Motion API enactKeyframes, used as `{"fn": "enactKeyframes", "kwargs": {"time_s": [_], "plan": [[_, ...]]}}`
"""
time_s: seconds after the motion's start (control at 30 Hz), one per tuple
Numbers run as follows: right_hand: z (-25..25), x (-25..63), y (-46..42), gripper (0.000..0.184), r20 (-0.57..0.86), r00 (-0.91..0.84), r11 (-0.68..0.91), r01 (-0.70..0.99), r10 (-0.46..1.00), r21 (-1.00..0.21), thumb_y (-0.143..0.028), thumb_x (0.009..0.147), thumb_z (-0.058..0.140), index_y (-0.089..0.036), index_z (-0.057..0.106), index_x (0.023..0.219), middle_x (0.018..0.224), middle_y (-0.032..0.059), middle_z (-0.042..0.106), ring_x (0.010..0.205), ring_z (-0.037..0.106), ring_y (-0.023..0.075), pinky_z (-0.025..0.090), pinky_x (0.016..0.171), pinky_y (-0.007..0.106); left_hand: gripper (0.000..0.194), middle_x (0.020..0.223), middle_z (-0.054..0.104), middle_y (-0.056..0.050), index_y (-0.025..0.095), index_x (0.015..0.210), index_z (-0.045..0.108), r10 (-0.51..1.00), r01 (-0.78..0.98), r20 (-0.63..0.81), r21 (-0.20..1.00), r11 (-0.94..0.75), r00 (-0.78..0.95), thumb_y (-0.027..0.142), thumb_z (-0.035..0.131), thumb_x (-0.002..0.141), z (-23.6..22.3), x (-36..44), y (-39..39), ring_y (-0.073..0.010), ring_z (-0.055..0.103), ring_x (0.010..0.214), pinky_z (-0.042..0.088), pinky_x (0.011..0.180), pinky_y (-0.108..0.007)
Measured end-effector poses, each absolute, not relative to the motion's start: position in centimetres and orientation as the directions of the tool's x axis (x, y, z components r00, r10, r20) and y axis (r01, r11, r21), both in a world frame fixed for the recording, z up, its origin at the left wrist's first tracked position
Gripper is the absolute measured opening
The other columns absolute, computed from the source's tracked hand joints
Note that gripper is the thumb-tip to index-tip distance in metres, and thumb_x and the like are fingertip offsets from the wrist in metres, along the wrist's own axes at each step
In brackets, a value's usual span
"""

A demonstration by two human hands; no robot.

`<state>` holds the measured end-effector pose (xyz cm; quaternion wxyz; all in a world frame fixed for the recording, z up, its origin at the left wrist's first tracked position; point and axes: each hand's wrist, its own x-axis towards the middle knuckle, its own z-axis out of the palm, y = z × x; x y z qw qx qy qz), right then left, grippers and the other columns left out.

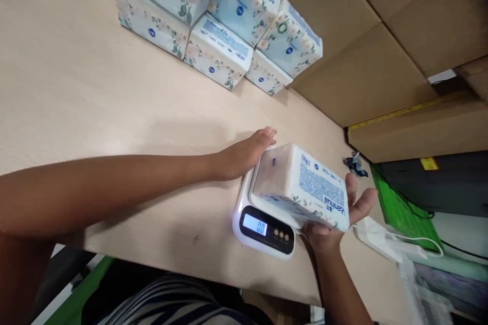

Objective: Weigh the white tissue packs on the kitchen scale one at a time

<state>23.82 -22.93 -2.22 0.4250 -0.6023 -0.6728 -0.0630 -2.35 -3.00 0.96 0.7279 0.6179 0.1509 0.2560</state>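
Note:
A soft pack of tissues (318, 188) with blue print and a floral edge is tilted over a small white digital scale (238, 226), whose lit display (254, 224) reads 0.0. My right hand (337, 218) supports the pack at its right end, some fingers spread past the far side and others under the near edge. Beside the pack's left end is my left hand (247, 155), fingertips stretched out past the scale's back left edge. Whether it touches the pack I cannot tell; nothing shows in its grasp.
Several similar tissue packs (217, 51) are stacked in two layers at the back of the wooden table (95, 96). Large cardboard boxes (343, 51) stand behind on the right. A small dark crumpled item (355, 164), a white power strip (375, 238) and cables lie at the right.

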Motion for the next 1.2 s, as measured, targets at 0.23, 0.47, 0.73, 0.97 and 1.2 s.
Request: {"fn": "enactKeyframes", "kwargs": {"time_s": [0.23, 0.47, 0.73, 0.97, 1.2], "plan": [[-3.3, 23.3, -22.7, 0.131, 0.733, 0.069, 0.392, 0.808, 0.677, -0.439, -0.096, 0.086, 0.07, -0.041, 0.006, 0.186, 0.192, 0.0135, 0.022, 0.176, 0.029, 0.0488, 0.041, 0.128, 0.087, 0.088, 0.158, 0.074, -0.016, 0.028, 0.17, 0.054, 0.54, -0.299, 0.108, 0.912, 0.28, 0.835, 0.088, 0.041, 0.107, -1.3, -2.3, -1.8, -0.046, 0.048, 0.168, 0.031, 0.142, -0.062], [-2.1, 20.8, -21.2, 0.139, 0.725, 0.153, 0.345, 0.802, 0.672, -0.489, -0.091, 0.082, 0.08, -0.048, -0.007, 0.182, 0.195, 0.0136, 0.004, 0.173, 0.037, 0.0474, 0.052, 0.127, 0.075, 0.076, 0.123, 0.087, -0.015, 0.023, 0.122, 0.082, 0.674, -0.313, 0.047, 0.908, 0.279, 0.737, 0.092, 0.06, 0.098, -0.2, -2.2, 0.1, -0.0449, 0.066, 0.152, 0.057, 0.126, -0.06], [0.6, 19.7, -20.5, 0.134, 0.775, 0.082, 0.431, 0.792, 0.626, -0.432, -0.073, 0.09, 0.088, -0.047, -0.008, 0.181, 0.195, 0.0174, 0.005, 0.181, 0.022, 0.0432, 0.042, 0.137, 0.075, 0.063, 0.123, 0.088, -0.015, 0.02, 0.112, 0.082, 0.719, -0.23, -0.056, 0.928, 0.293, 0.693, 0.08, 0.077, 0.094, 2.9, -2.8, -0.3, -0.0463, 0.074, 0.142, 0.065, 0.118, -0.06], [0.4, 19.1, -20.3, 0.117, 0.806, 0.159, 0.496, 0.715, 0.57, -0.492, -0.075, 0.096, 0.079, -0.043, 0.007, 0.183, 0.194, 0.0169, 0.015, 0.181, 0.023, 0.0392, 0.038, 0.141, 0.071, 0.074, 0.135, 0.085, -0.017, 0.02, 0.125, 0.083, 0.708, -0.15, -0.08, 0.955, 0.257, 0.702, 0.087, 0.064, 0.099, 4.1, -2.6, -1.6, -0.048, 0.069, 0.149, 0.061, 0.123, -0.064], [-0.1, 19.4, -20.6, 0.115, 0.701, 0.26, 0.403, 0.666, 0.664, -0.628, -0.089, 0.093, 0.071, -0.039, 0.016, 0.182, 0.195, 0.0149, 0.013, 0.181, 0.021, 0.0438, 0.036, 0.139, 0.077, 0.08, 0.142, 0.083, -0.017, 0.022, 0.132, 0.082, 0.662, -0.211, 0.029, 0.957, 0.197, 0.749, 0.091, 0.061, 0.098, 3.2, -2.3, -1.4, -0.0474, 0.067, 0.152, 0.059, 0.126, -0.064]]}}
